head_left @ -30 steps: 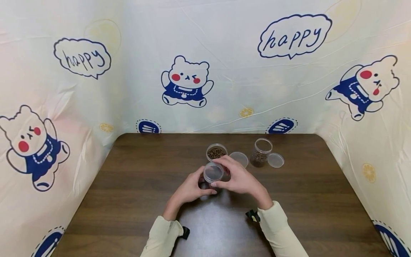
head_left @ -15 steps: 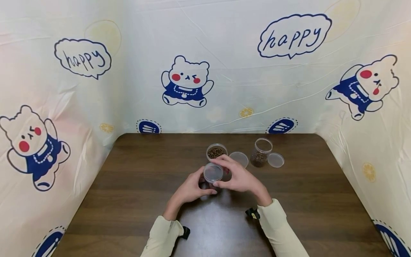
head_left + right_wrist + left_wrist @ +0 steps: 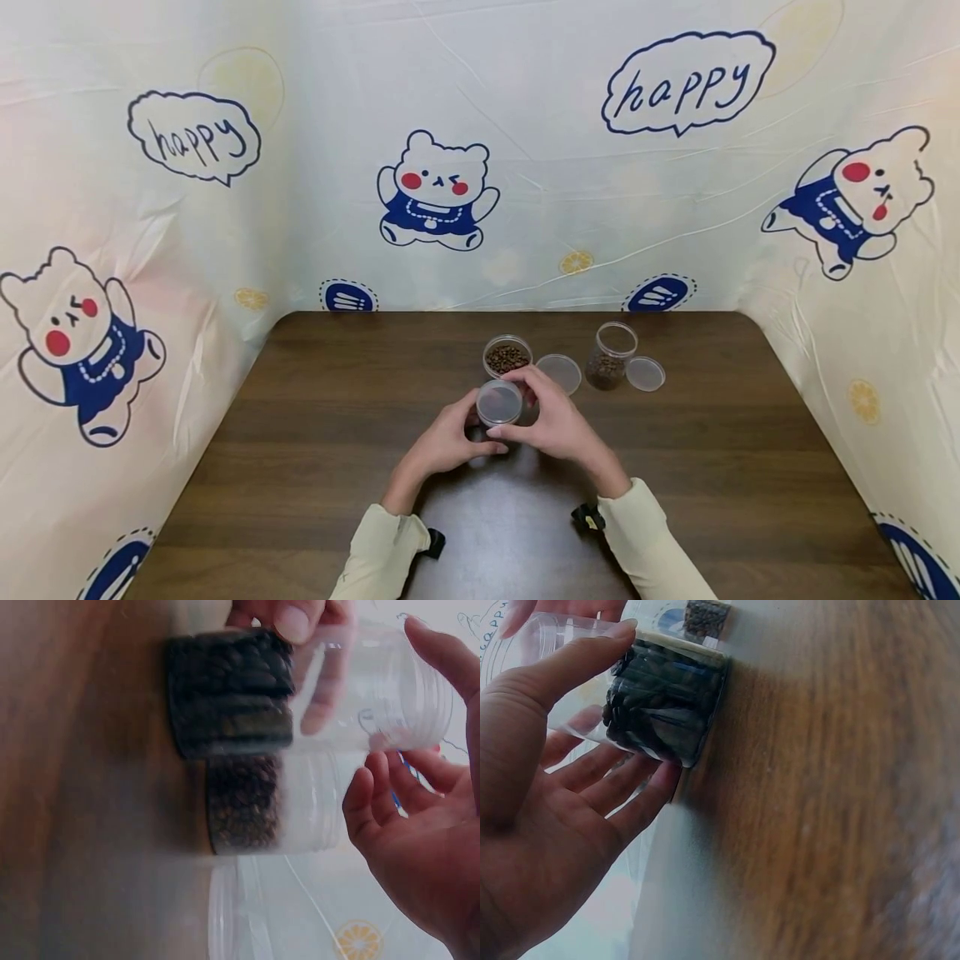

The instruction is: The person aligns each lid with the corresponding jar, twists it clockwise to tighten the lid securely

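A clear plastic jar stands upright on the table, its lower half filled with dark, bean-like pieces. My left hand grips the jar's body, thumb on the near side and fingers round the far side. On top sits a translucent lid. My right hand holds the lid's rim between thumb and fingers, from the right. Just behind is an uncovered jar of brown beans, partly hidden by my right fingers in the head view.
A loose lid lies beside the jar of brown beans. Farther right stands another uncovered jar, part filled with brown pieces, with its own lid flat next to it. A printed cloth surrounds the wooden table.
My right hand shifts slightly round the lid's rim and its wrist moves a little toward me. The left hand and the jar stay in place.
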A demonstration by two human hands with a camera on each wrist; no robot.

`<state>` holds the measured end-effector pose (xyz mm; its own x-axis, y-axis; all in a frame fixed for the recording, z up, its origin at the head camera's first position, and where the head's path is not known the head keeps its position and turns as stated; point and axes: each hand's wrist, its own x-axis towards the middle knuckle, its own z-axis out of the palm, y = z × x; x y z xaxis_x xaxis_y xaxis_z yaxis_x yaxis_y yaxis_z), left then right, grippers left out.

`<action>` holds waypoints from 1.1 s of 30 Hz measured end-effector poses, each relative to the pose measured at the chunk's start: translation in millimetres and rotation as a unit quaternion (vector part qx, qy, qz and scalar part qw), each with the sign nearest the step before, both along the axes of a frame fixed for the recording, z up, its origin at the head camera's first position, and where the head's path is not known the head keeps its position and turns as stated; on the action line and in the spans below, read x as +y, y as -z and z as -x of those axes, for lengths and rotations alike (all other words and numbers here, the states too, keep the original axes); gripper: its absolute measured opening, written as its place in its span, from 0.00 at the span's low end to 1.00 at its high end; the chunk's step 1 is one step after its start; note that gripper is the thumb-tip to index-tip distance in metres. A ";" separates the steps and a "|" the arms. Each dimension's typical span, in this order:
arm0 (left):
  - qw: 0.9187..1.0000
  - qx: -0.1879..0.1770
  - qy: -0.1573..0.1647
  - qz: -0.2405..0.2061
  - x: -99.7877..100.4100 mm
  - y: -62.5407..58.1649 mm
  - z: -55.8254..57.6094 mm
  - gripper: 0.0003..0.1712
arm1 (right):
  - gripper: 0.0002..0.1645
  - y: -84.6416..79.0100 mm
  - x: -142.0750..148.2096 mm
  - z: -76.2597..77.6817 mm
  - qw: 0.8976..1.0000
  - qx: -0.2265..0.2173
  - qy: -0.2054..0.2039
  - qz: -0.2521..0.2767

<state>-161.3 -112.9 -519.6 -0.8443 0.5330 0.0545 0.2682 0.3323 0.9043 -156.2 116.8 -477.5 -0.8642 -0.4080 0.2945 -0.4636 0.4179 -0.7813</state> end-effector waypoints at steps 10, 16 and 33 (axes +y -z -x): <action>1.000 0.000 -0.006 0.004 -0.2 1.5 0.3 0.44 | 0.51 2.3 2.2 0.9 0.994 -0.075 -0.047 0.061; 1.000 -0.009 -0.007 0.003 1.2 -0.2 -0.2 0.45 | 0.45 3.5 9.9 7.9 0.985 -0.085 -0.119 0.093; 1.000 -0.013 -0.003 -0.011 0.9 0.3 -0.6 0.43 | 0.43 14.5 -7.9 -10.3 0.990 -0.050 0.043 0.127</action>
